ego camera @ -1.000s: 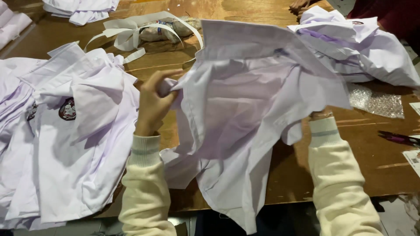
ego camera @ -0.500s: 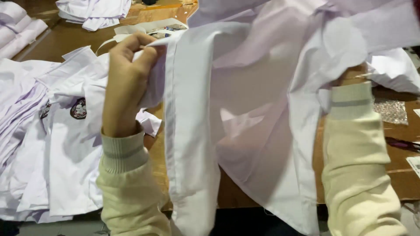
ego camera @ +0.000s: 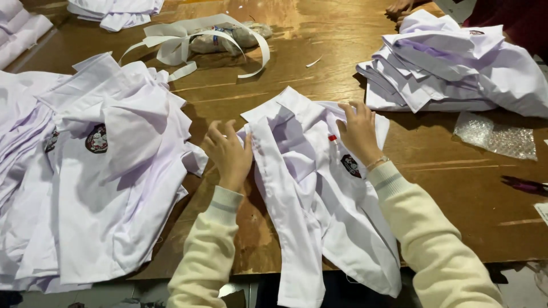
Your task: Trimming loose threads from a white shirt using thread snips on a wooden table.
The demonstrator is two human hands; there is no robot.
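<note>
A white shirt point(ego camera: 311, 199) with a dark round chest badge lies spread front-up on the brown wooden table point(ego camera: 456, 182), its hem hanging over the near edge. My left hand point(ego camera: 228, 153) pinches the shirt's left front edge near the collar. My right hand point(ego camera: 358, 132) presses flat on the right shoulder, just above the badge and a small red tag. Both arms wear cream knit sleeves.
A heap of matching white shirts point(ego camera: 97, 171) lies at the left. Folded white shirts point(ego camera: 445, 68) are stacked at the far right, by another person's hand point(ego camera: 399, 7). White paper strips and a wrapped bundle point(ego camera: 211, 40) lie at the back. Bubble wrap point(ego camera: 495, 136) and a dark pen point(ego camera: 525, 185) sit right.
The shirt was held up in the air in front of me; now it lies laid out on the table. Both hands have come down onto it.
</note>
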